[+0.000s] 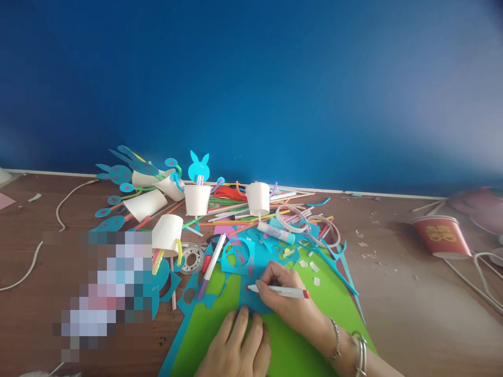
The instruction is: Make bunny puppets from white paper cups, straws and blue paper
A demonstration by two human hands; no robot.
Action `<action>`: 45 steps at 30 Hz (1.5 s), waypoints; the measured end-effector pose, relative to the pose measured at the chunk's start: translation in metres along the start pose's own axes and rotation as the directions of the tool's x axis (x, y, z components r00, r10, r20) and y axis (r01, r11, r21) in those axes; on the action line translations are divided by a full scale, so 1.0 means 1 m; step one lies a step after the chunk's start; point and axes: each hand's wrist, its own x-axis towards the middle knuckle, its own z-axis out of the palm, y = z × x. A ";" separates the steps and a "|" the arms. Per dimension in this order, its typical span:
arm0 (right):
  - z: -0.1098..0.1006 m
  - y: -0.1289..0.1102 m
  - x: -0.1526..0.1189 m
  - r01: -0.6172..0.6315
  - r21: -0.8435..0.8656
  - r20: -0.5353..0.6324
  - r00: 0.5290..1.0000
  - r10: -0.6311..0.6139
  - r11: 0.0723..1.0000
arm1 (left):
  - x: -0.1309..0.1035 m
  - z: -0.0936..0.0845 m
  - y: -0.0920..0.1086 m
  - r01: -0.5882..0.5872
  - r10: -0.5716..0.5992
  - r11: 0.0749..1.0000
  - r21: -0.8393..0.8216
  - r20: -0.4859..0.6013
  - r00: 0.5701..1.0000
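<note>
My right hand (286,298) grips a white marker with a red tip and red end (288,291). The marker's tip points left, over a piece of blue paper (251,299); whether it touches cannot be made out. My left hand (238,345) lies flat, fingers stretched out, with its fingertips at the lower edge of that blue paper. Under both hands is a green sheet (330,293). Just above them lies a blue paper offcut with a round hole (251,251), with small pink oval drawings near it. A white marker with a purple end (212,267) rests to the left.
White paper cups (197,201) with straws and blue paper shapes, one a rabbit head (198,168), stand or lie along the back. Nearby are a glue stick (276,232), tape rolls (293,218) and scraps. A red cup (442,236) and cables are at right. A pixelated patch hides the left.
</note>
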 end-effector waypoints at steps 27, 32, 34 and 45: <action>0.001 0.000 0.001 -0.001 -0.002 -0.012 1.000 0.001 1.000 | 0.001 -0.001 -0.001 0.003 -0.002 1.000 -0.007 0.021 1.000; -0.001 -0.001 0.002 -0.004 0.026 -0.023 1.000 0.004 1.000 | 0.000 -0.001 -0.001 -0.001 0.001 1.000 -0.009 0.016 1.000; -0.002 0.000 0.002 -0.009 0.045 -0.035 0.999 0.010 0.999 | 0.000 0.000 -0.001 0.005 -0.005 1.000 -0.011 0.020 1.000; 0.000 0.000 0.001 0.002 -0.040 -0.065 0.998 -0.004 0.999 | -0.001 -0.001 -0.001 -0.016 0.016 1.000 0.006 0.048 0.999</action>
